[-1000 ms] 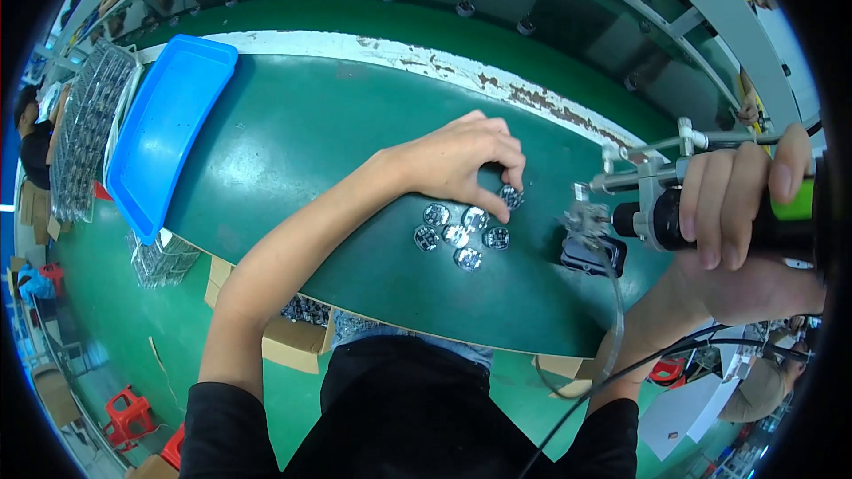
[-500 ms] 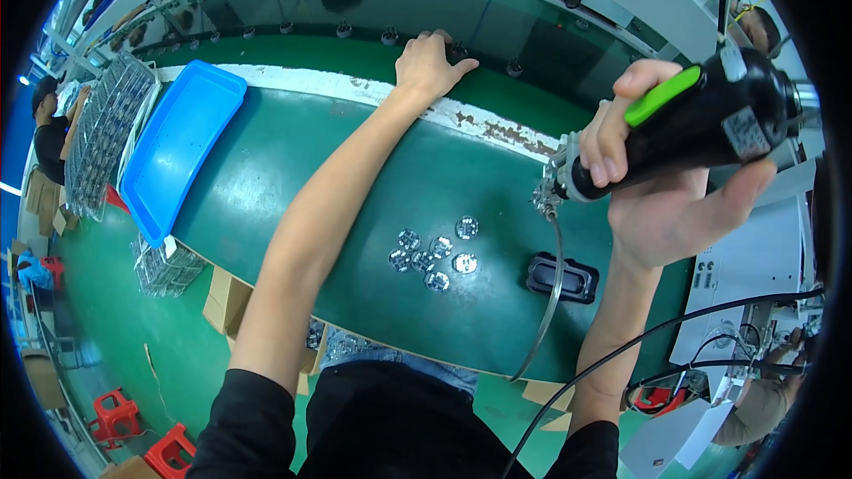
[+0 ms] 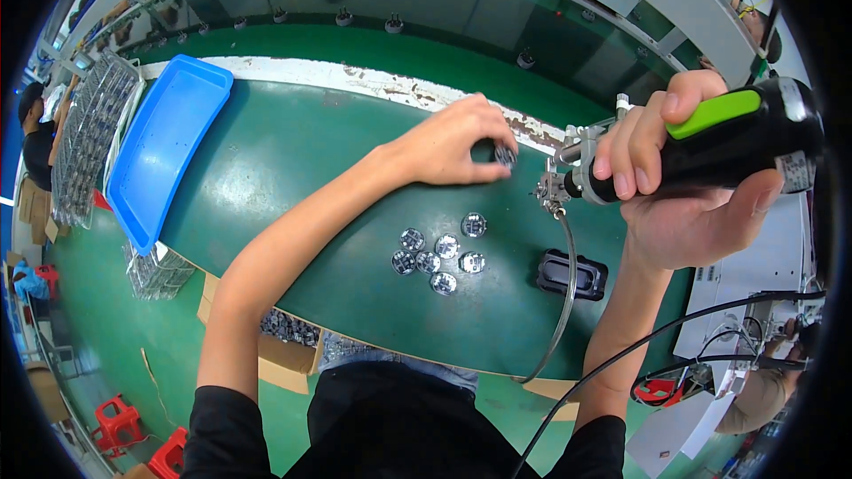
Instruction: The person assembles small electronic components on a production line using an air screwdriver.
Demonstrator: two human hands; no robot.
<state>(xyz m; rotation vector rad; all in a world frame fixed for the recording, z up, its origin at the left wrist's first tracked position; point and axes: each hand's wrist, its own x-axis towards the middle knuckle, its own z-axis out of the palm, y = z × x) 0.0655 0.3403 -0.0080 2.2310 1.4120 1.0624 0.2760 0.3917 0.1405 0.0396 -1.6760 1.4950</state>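
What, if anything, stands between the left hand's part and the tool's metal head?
Nothing visible does: a gap separates the small round part in the left hand from the metal head of the tool. The loose discs lie off that line.

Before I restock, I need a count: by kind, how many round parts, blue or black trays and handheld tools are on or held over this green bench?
Round parts: 8 (7 on the green bench, 1 in the left hand)
Blue tray: 1
Black tray: 1
Handheld tool: 1
Total: 11
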